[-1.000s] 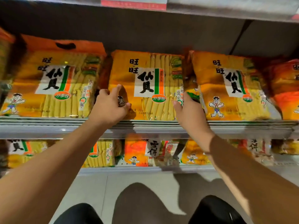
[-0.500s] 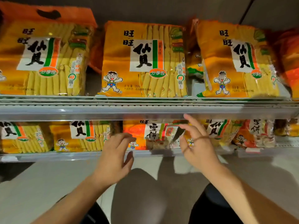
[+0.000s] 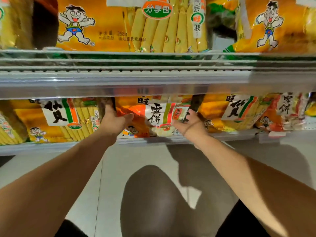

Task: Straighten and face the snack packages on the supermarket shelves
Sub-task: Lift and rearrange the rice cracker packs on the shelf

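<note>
Left hand (image 3: pixel 114 120) grasps the left edge of the orange package (image 3: pixel 154 115) under the shelf rail (image 3: pixel 119 84); right hand (image 3: pixel 189 123) grasps its right edge.

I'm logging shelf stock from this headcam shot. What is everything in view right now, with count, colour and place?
Yellow packs, upper shelf: three showing, yellow-orange, cropped at the top and sides.
Upper shelf rail: one, grey with a clear strip, across the middle.
Orange-red pack: one, lower shelf centre, between both hands.
Yellow packs, lower shelf: at least two, left and right of the centre pack.
Far-right pack: one, orange-red, lower shelf.
Lower shelf edge: one, grey.
Floor: pale tiles, shadowed.
Left hand: on the centre pack's left edge.
Right hand: on its right edge.
</note>
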Available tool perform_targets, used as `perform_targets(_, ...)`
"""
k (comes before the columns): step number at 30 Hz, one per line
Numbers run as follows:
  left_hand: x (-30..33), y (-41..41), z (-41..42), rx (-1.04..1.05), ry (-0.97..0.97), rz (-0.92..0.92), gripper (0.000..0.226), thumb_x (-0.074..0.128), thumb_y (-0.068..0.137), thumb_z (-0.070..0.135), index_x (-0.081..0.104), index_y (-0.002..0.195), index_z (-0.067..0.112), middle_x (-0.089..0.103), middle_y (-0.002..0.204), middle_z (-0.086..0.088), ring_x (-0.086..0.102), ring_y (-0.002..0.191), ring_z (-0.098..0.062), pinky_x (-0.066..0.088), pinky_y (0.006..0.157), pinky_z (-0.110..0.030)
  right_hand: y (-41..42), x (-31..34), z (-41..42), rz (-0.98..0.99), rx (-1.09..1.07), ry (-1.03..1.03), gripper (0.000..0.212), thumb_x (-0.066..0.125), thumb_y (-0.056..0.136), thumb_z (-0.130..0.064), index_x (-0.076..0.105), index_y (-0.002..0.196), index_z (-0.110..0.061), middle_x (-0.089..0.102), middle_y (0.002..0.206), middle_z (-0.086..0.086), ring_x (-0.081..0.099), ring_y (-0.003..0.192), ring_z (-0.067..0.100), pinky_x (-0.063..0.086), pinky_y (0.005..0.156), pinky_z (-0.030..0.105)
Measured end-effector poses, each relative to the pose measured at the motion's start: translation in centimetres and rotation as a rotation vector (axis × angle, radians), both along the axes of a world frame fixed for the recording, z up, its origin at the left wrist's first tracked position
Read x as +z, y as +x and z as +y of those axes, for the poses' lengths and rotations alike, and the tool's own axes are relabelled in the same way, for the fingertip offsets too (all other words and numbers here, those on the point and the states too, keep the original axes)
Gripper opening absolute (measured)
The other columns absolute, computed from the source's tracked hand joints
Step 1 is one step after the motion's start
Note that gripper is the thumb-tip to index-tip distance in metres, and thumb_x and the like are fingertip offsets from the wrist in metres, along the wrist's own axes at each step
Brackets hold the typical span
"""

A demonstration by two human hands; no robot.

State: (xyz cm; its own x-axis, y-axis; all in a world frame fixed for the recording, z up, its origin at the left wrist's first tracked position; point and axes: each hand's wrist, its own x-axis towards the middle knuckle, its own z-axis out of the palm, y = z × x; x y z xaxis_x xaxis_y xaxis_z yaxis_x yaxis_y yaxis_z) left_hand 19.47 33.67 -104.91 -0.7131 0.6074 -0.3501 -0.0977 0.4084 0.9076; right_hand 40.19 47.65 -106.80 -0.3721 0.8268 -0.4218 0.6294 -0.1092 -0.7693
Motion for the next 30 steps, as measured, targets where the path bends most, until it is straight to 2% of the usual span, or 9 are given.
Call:
perform_targets(2,-0.5,-0.1,0.6,0.025,-0.004,-0.035,0.044,0.075,0.083,0.012,0.044,0.113,0.02,0.062,0.093,0.007,0.059,0.078,-0.001,0.044,0.056,-0.015,-0.4,-0.3,0.3,-0.026,0.041,0.008,0.099,0.075,0.077,-0.044,0.016,0.153,-0.018,0.037,0.152,0.008,0.039,0.137,0.028,0.035,0.111,0.045)
perform_targets(7,-1.6,-0.3,0.6,0.023,-0.009,-0.062,0.045,0.076,0.083,0.014,0.048,0.119,0.02,0.066,0.099,0.004,0.06,0.091,-0.009,0.041,0.067,-0.02,-1.0,-1.1,0.7,-0.008,-0.046,-0.003,0.101,0.076,0.076,-0.044,0.016,0.151,-0.014,0.05,0.141,0.008,0.047,0.13,0.029,0.039,0.107,0.046)
perform_targets(9,-1.9,-0.4,0.3,0.005,0.014,-0.079,0.049,0.073,0.085,0.012,0.05,0.127,0.021,0.068,0.099,0.003,0.063,0.091,-0.011,0.043,0.075,-0.025,-1.1,-1.4,0.8,0.039,-0.093,0.0,0.077,0.077,0.077,-0.04,0.036,0.137,-0.013,0.06,0.124,0.003,0.053,0.122,0.027,0.044,0.103,0.043)
perform_targets(11,-1.6,-0.5,0.1,0.007,0.054,-0.072,0.051,0.07,0.087,0.01,0.049,0.131,0.026,0.068,0.095,0.003,0.065,0.082,-0.005,0.045,0.073,-0.022,-1.1,-0.9,0.7,0.068,-0.127,0.072,0.05,0.076,0.078,-0.039,0.049,0.114,-0.018,0.065,0.104,-0.001,0.062,0.107,0.025,0.05,0.094,0.041)
perform_targets(18,1.1,1.0,-3.3,-0.1,0.098,-0.033,0.071,0.082,0.074,0.01,0.041,0.129,0.03,0.066,0.108,0.001,0.064,0.098,-0.014,0.055,0.075,-0.034,0.2,1.0,-1.4,0.106,-0.172,0.188,0.052,0.075,0.069,-0.058,0.052,0.104,-0.028,0.067,0.1,-0.004,0.065,0.093,0.018,0.054,0.084,0.04)
perform_targets(22,1.7,3.4,-7.0,-0.105,0.046,-0.068,0.088,0.081,0.069,-0.005,0.034,0.138,0.024,0.067,0.104,-0.006,0.067,0.092,-0.02,0.056,0.066,-0.03,2.9,1.1,-5.4,0.119,-0.129,0.111,0.036,0.077,0.071,-0.054,0.05,0.09,-0.04,0.065,0.085,-0.02,0.066,0.079,0.003,0.051,0.066,0.022)
perform_targets(25,5.1,5.9,-10.4,-0.12,-0.029,-0.156,0.081,0.077,0.07,-0.014,0.037,0.132,0.021,0.067,0.097,-0.014,0.069,0.084,-0.024,0.057,0.061,-0.03,6.1,4.3,-9.9,0.125,-0.128,-0.018,0.032,0.079,0.075,-0.045,0.053,0.094,-0.042,0.069,0.092,-0.017,0.067,0.086,0.004,0.051,0.07,0.021)
perform_targets(28,10.7,8.9,-13.5,-0.145,-0.158,-0.207,0.078,0.077,0.067,-0.015,0.04,0.125,0.022,0.068,0.096,-0.012,0.069,0.086,-0.023,0.056,0.057,-0.029,9.8,11.2,-13.9,0.049,-0.153,-0.196,0.048,0.076,0.071,-0.053,0.052,0.108,-0.036,0.07,0.095,-0.011,0.068,0.087,0.015,0.056,0.079,0.038)
perform_targets(30,15.4,11.0,-15.3,-0.169,-0.274,-0.246,0.081,0.077,0.067,-0.014,0.038,0.122,0.031,0.067,0.097,-0.006,0.068,0.086,-0.022,0.057,0.053,-0.031,12.9,17.6,-16.5,0.001,-0.154,-0.27,0.052,0.079,0.067,-0.057,0.052,0.106,-0.039,0.069,0.09,-0.015,0.068,0.079,0.006,0.055,0.072,0.031)
